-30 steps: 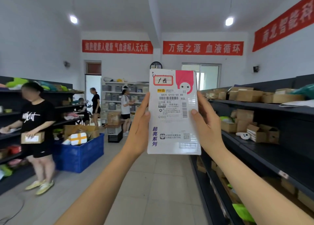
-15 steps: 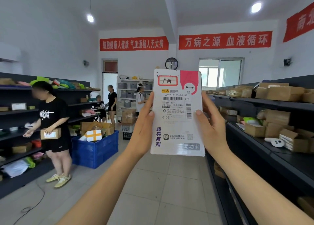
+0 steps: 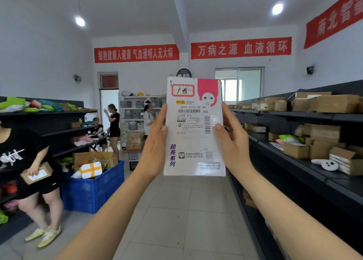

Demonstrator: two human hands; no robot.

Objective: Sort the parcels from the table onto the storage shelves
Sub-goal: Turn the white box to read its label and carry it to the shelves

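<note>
- Parcel (image 3: 194, 126), a flat white packet with a shipping label, stands upright in the aisle between dark shelves (image 3: 294, 116).
- My left hand (image 3: 155, 148) and right hand (image 3: 233, 142) clasp its side edges.
- Most label print looks too blurred to read.

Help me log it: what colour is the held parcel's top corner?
Pink, clearest in the head view.

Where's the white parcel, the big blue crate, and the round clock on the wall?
white parcel (image 3: 193, 142): head view, middle of its printed label face.
blue crate (image 3: 94, 191): head view, its front wall.
round clock (image 3: 183, 73): head view, dial showing above the parcel's top edge.
</note>
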